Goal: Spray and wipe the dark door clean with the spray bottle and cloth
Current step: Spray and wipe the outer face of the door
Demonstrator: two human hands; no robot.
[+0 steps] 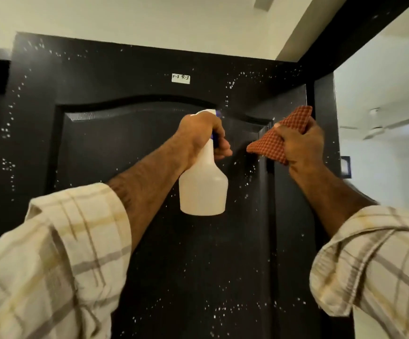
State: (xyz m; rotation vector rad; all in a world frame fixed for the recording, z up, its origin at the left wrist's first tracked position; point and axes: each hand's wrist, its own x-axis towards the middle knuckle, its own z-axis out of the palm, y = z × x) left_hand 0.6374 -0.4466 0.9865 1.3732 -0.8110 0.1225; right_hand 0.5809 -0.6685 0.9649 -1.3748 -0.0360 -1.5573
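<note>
Head view gives me a small white label high on the dark door, handwritten, reading roughly "F-I R-J"; I can't be sure of the letters. The door is matte black with a raised arched panel, flecked all over with white specks. My left hand has its fingers curled round the neck of the white spray bottle, nozzle toward the door. My right hand grasps the folded orange waffle-weave cloth against the panel's right edge. Pale walls, a ceiling fan through the opening on the right.
</note>
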